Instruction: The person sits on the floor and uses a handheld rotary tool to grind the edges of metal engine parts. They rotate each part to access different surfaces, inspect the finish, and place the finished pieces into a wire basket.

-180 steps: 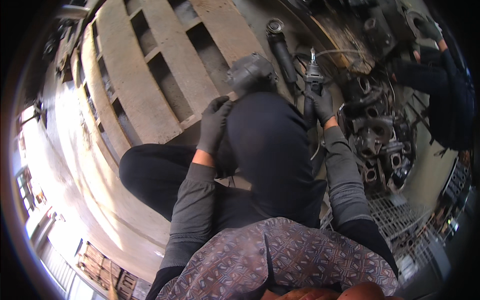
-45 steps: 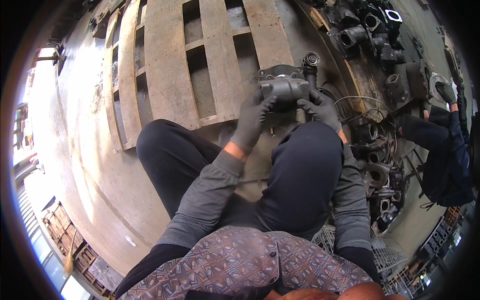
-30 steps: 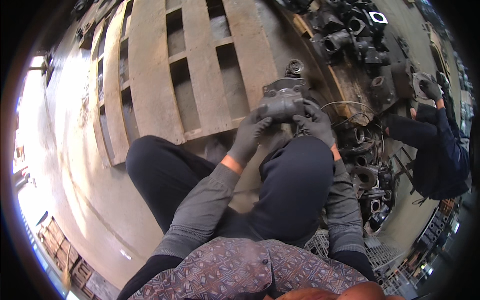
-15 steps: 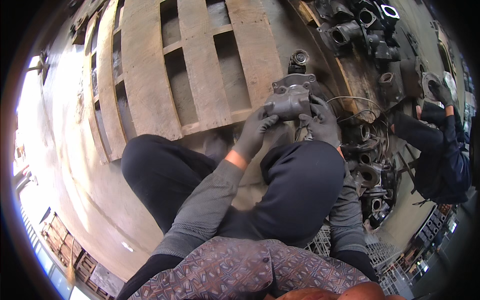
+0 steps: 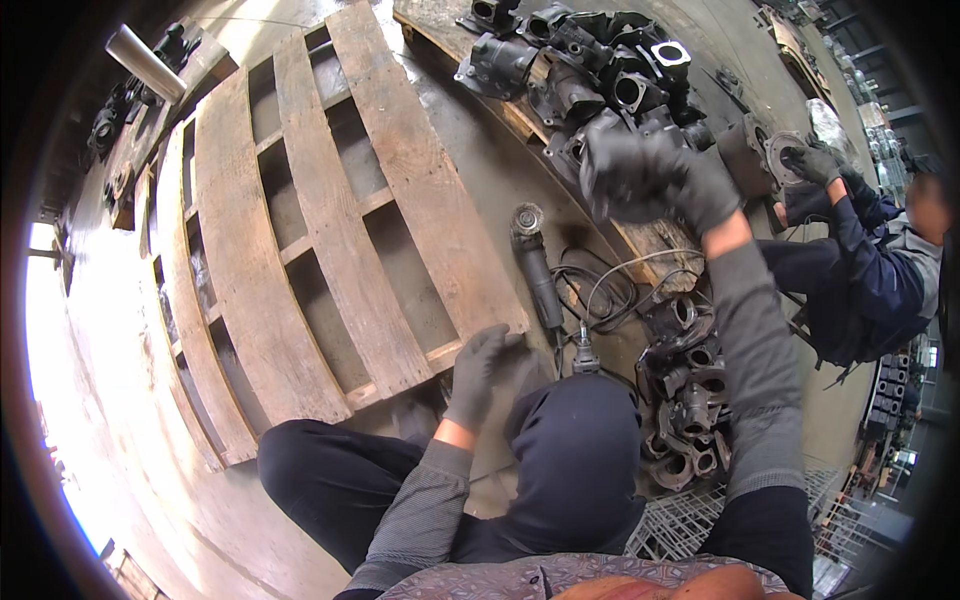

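Note:
My right hand (image 5: pixel 708 190), in a dark grey glove, stretches far forward to the right. It grips a dark metal casting (image 5: pixel 622 170), smeared by motion, just over the heap of similar castings (image 5: pixel 632 92) on a wooden pallet. My left hand (image 5: pixel 474 378), gloved too, is close to the near right corner of a slatted wooden pallet (image 5: pixel 225 240). Its fingers look loosely stretched and hold nothing. Ahead of my right knee lies an angle grinder (image 5: pixel 540 275), and a smaller grinding tool (image 5: pixel 585 352) stands closer to the knee.
Coiled cables (image 5: pixel 600 300) lie beside the tools. More castings (image 5: pixel 690 410) are piled right of my knee, near a wire mesh rack (image 5: pixel 690 520). At the right sits a co-worker (image 5: pixel 860 250) with gloved hands on a flanged casting (image 5: pixel 785 158). More parts stand at the far left.
The casting has left my lap area, carried forward and right by my right hand. My left hand has let go of it and is lower left. My view has turned right.

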